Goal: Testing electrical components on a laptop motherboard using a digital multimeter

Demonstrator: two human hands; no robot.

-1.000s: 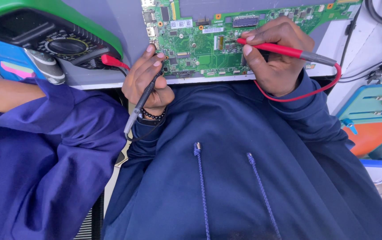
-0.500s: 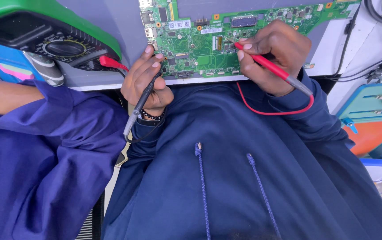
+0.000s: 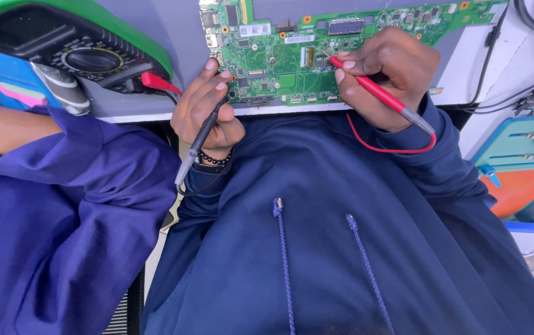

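Note:
A green circuit board [image 3: 292, 59] lies on the grey bench top ahead of me. My left hand [image 3: 208, 111] grips a black test probe [image 3: 197, 144], its tip at the board's lower left edge. My right hand [image 3: 385, 74] pinches a red test probe [image 3: 379, 94] like a pen, tip down on the middle of the board. A red lead [image 3: 391, 147] loops from the probe's back end over my dark blue sleeve. A beaded bracelet sits on my left wrist.
A green-cased multimeter [image 3: 62, 49] with a dial stands at the far left, a red plug [image 3: 155, 82] in its socket. Another person's arm in a blue sleeve [image 3: 49, 186] reaches in at left. A blue and orange tool tray [image 3: 524, 174] and black cables [image 3: 528, 37] are at right.
My right hand has shifted left and swung the red probe steeper, so its tip now points down onto the board's middle. My left hand with the black probe has stayed in place.

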